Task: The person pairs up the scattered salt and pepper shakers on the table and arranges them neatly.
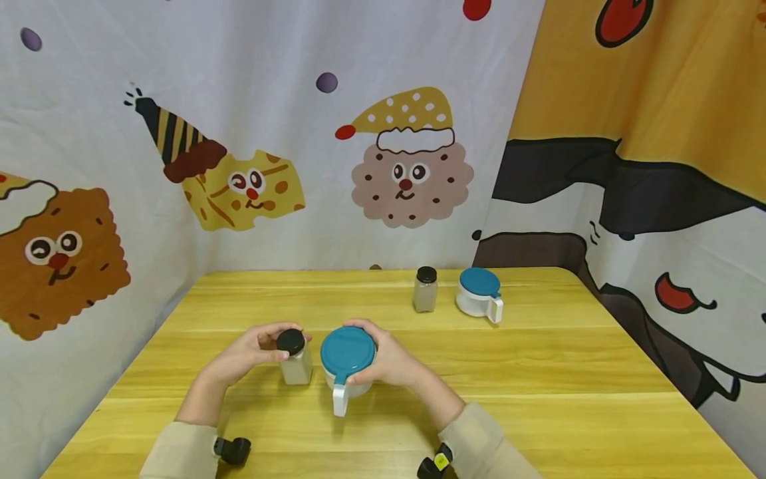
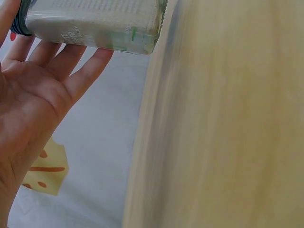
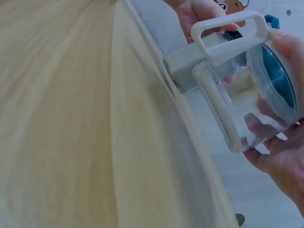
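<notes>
My left hand (image 1: pixel 257 349) grips a small square bottle (image 1: pixel 297 367) with a black lid, thumb and fingers around its upper part. Pale contents and printed lettering show through the bottle (image 2: pixel 95 23) in the left wrist view. To its right, my right hand (image 1: pixel 389 356) holds a clear round jar (image 3: pixel 237 114) by its side. That jar has a blue lid (image 1: pixel 347 351) and a white handle (image 1: pixel 340 399) turned toward me. Bottle and jar are side by side with a narrow gap. Whether their bases touch the table I cannot tell.
Farther back on the wooden table (image 1: pixel 538 372) stands a second black-lidded bottle (image 1: pixel 425 293). Beside it on the right is another blue-lidded jar (image 1: pixel 477 303) with a white handle. A printed cartoon curtain (image 1: pixel 257 53) hangs behind the table.
</notes>
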### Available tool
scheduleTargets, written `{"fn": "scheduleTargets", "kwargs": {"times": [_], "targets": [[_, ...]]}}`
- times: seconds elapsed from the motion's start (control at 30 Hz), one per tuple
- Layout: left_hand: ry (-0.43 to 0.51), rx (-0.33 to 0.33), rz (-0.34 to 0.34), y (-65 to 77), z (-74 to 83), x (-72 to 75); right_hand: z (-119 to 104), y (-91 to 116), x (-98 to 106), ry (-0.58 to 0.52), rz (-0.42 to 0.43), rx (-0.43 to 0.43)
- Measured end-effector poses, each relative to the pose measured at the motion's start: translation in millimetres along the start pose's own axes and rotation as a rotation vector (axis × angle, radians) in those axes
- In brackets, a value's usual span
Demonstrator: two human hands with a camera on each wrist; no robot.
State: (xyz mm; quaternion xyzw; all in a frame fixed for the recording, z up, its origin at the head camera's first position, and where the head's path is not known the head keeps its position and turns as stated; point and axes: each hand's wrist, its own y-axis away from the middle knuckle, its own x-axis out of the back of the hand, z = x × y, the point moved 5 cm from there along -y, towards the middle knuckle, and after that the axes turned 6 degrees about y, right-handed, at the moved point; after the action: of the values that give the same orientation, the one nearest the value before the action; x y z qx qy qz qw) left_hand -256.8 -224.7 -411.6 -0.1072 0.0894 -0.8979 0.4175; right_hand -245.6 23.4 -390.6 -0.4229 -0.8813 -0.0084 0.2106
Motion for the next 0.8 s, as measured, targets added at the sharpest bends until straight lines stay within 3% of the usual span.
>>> {"fn": "scheduleTargets", "kwargs": {"times": [0.13, 0.37, 0.63, 0.8], "targets": [[0.012, -0.013, -0.014, 0.4, -0.5, 0.4, 2.8, -2.1, -2.1, -0.005, -0.012, 0.009], [0.039, 0.003, -0.021, 1.6, -1.4, 0.8, 34.5, -12.4, -8.3, 0.025, -0.011, 0.030], [0.032, -0.005, -0.039, 3.0, -2.7, 2.6, 35.4, -14.3, -12.1, 0.037, -0.024, -0.002], [0.048, -0.006, -0.061, 3.5, -3.3, 2.2, 18.7, -9.9, -10.3, 0.035, -0.031, -0.011]]}}
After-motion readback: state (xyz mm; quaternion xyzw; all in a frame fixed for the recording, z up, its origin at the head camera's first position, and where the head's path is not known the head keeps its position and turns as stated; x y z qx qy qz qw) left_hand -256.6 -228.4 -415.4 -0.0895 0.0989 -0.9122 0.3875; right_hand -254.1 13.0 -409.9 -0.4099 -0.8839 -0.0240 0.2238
